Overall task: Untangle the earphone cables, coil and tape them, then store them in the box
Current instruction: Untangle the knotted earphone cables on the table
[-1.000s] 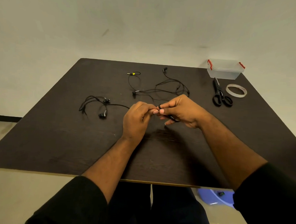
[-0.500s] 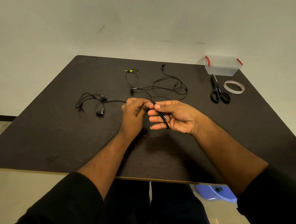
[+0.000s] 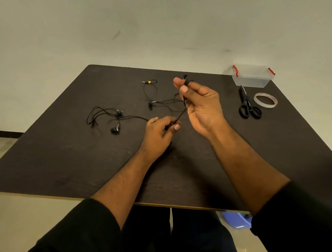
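— Right hand (image 3: 201, 106)?
— Raised above the tabletop (image 3: 66, 160), grip pinching a black earphone cable (image 3: 181, 115) between thumb and fingertips (image 3: 183, 88), strand looped at the fingers.
— Left hand (image 3: 159, 131)?
— Lower, nearer the body, grip pinching the same cable, pulled taut between both.
— Rest of that cable?
— Trailing left to loose loops and two earbuds (image 3: 115, 128) lying flat.
— Beyond?
— Second earphone cable (image 3: 151, 93) with yellow-marked plug, partly behind the right hand.
— Far right?
— Clear box (image 3: 252, 78) with red clasps at the corner; black scissors (image 3: 246, 106) in front, tape roll (image 3: 265, 100) just beside.
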